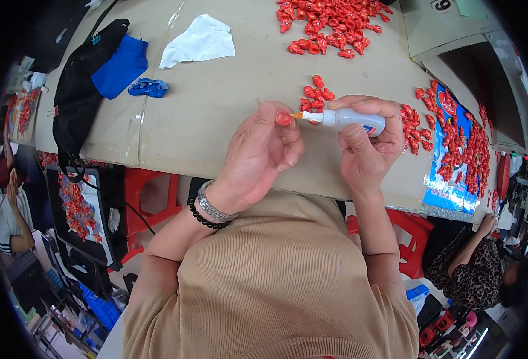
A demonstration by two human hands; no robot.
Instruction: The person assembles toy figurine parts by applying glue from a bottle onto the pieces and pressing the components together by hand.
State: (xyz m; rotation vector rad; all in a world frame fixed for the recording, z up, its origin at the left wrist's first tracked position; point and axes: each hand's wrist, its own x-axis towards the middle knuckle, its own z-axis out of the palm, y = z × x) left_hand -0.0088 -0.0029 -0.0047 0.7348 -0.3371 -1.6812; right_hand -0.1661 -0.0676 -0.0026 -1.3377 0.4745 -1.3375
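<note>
One translucent plastic bottle [359, 122], clamped in the right hand [371, 157], is pointing lengthwise, nozzle-first, to nine o'clock. The left hand [257, 148] is pinching a round red piece [284, 118].

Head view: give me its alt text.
A person's right hand holds a translucent plastic squeeze bottle, its orange tip at a small round red piece in the left hand, over a beige table bearing glossy red parts.

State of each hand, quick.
Left hand: closed, holding a small red piece at the fingertips.
Right hand: closed, holding a squeeze bottle.
</note>
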